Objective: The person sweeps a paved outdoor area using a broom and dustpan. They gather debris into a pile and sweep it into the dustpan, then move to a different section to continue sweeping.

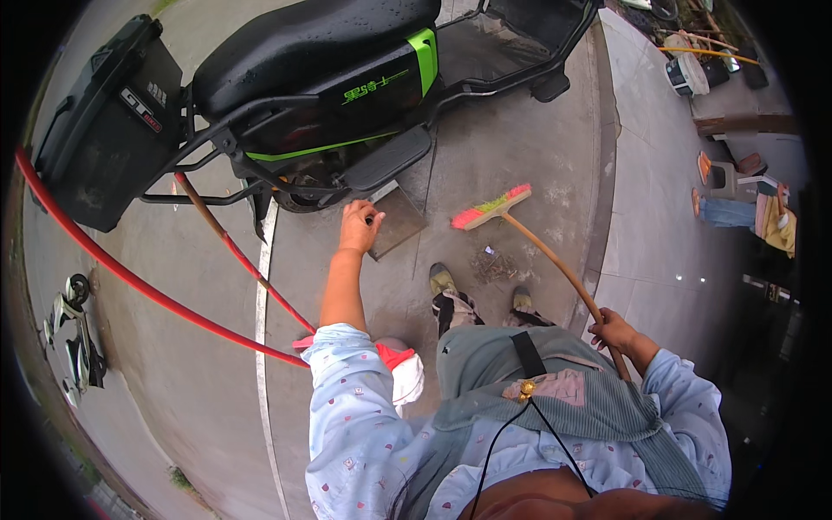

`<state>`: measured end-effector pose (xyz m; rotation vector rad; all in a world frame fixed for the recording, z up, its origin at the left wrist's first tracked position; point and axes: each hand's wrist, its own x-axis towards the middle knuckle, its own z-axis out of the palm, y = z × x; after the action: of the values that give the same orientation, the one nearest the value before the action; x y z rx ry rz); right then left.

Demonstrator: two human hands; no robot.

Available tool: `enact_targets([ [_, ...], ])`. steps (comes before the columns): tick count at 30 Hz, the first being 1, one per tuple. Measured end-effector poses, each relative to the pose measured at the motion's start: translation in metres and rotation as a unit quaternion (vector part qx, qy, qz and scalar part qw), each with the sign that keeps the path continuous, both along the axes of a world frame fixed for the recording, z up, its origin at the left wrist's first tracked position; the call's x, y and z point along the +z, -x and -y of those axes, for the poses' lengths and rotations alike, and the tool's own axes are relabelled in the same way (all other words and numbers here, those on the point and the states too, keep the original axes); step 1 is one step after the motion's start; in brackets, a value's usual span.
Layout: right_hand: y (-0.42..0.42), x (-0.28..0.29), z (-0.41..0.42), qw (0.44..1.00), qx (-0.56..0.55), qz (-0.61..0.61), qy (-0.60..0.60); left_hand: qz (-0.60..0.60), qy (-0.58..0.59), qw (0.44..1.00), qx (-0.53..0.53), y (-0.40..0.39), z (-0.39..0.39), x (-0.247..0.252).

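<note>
My right hand (611, 330) is closed around the wooden handle of a push broom (552, 250). The broom's pink and yellow-green bristle head (492, 207) rests on the concrete, beyond my shoes. Out in front, my left hand (359, 225) is curled around a dark handle end. Just beneath it is a flat, grey-brown dustpan (400, 224), beside the rear wheel of an electric scooter; the join between handle and pan is hidden. A small pile of dry sweepings (494, 266) lies between my feet and the broom head, with a pale scrap (489, 250) at its edge.
The black and green electric scooter (312, 97) stands across the front, with a black rear box (110, 123). Red poles (149, 286) cross the left side. To the right, a kerb (601, 169) borders a tiled floor (650, 195), with a bucket (687, 75) and another person (728, 211) beyond.
</note>
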<state>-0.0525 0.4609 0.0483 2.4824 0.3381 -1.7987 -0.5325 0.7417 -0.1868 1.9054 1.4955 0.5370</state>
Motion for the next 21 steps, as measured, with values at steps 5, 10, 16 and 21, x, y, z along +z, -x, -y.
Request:
enact_targets([
  [5,-0.015,-0.012,-0.029,0.975,0.213,0.054,-0.032,0.093,0.05,0.994,0.026,-0.03,0.067,0.028],
  [10,-0.041,0.014,-0.016,0.919,0.353,0.075,-0.157,0.154,-0.08,0.982,0.074,-0.046,0.136,0.089],
  [16,-0.051,-0.022,-0.074,0.887,0.404,0.021,-0.22,0.178,-0.14,0.944,0.241,-0.065,0.168,0.144],
  [21,-0.016,-0.069,-0.154,0.866,0.456,-0.008,-0.206,0.153,-0.113,0.915,0.357,-0.086,0.219,0.151],
])
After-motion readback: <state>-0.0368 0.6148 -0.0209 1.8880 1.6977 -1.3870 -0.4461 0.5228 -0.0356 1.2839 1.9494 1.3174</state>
